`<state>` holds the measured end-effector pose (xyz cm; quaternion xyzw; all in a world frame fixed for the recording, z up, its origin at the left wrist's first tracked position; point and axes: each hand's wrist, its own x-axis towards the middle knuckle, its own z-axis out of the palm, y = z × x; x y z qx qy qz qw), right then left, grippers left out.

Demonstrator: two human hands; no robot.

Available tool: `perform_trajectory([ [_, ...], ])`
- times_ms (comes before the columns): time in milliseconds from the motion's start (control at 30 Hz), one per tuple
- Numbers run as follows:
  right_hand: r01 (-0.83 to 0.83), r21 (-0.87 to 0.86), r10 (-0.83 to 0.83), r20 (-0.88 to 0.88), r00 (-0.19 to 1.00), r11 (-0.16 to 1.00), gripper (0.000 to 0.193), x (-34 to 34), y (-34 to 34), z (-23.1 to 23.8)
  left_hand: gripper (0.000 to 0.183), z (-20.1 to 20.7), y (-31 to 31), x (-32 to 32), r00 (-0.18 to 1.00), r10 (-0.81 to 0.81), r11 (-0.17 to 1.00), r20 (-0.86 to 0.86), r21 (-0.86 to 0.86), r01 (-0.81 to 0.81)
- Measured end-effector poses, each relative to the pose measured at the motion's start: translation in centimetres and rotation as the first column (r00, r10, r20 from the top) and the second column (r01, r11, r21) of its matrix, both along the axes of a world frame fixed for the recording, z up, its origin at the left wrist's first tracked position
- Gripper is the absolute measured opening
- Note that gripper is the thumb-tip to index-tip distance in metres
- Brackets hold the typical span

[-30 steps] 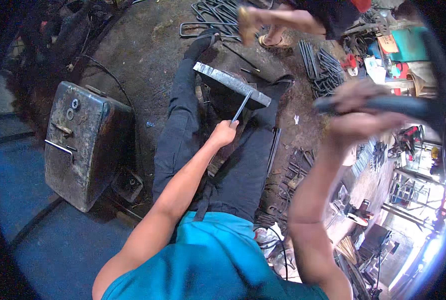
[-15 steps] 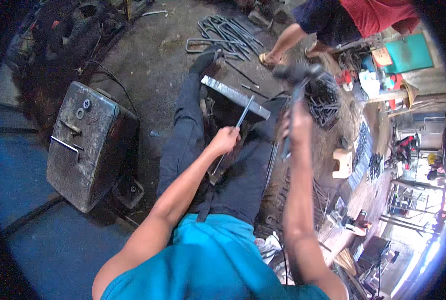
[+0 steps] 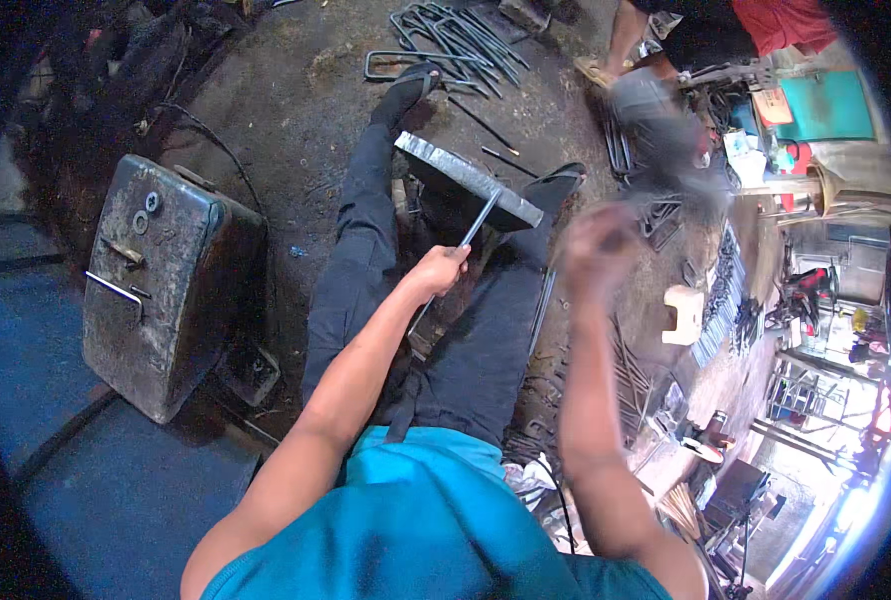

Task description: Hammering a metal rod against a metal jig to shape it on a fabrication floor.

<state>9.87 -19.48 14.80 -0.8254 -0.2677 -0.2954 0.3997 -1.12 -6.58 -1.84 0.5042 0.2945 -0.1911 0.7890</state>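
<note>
My left hand (image 3: 440, 272) is closed around a thin metal rod (image 3: 482, 217). The rod's far end meets the front edge of a steel block (image 3: 463, 174) standing between my legs. To the right, my right hand (image 3: 603, 245) is raised and closed, smeared by motion. A hammer (image 3: 656, 120) swings from it, its dark head so blurred that the outline is lost. Beyond the block lies a pile of bent U-shaped rods (image 3: 451, 45) on the floor.
A worn metal machine housing (image 3: 156, 290) stands at my left, with a bent rod and washers on top. Another person's leg (image 3: 626, 35) is at the far right. A small white stool (image 3: 683, 314) and bundled rods (image 3: 723, 300) are on the right.
The hammer has swung up and to the right, and its head is more blurred. The rod's tip has drawn back slightly against the block. The other person's leg now appears farther right.
</note>
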Motion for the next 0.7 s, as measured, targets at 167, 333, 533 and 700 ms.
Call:
perform_trajectory([
  [167, -0.036, -0.597, -0.365, -0.535, 0.762, 0.801, 0.044, -2.4, 1.7, -8.5, 0.042, -1.4, 1.0, -2.0, 0.999, 0.041, 0.998, 0.030, -0.054, -0.039],
  [333, -0.123, -0.463, -0.177, -0.551, 0.816, 0.878, 0.055, 0.3, -1.4, -6.5, 0.041, 1.2, 0.8, -2.3, 0.996, 0.079, 0.966, 0.037, -0.250, -0.067],
  [533, -0.072, 0.620, 0.570, -0.661, 0.489, 0.781, 0.047, -2.3, 2.5, 16.0, 0.040, 5.2, 0.4, -0.4, 0.970, 0.156, 0.931, 0.188, -0.356, -0.081],
  [700, -0.631, 0.590, 0.845, -0.184, 0.502, 0.503, 0.060, -0.3, 3.1, 24.7, 0.043, -3.2, -0.3, -0.9, 0.978, 0.071, 0.990, -0.195, -0.109, -0.093],
])
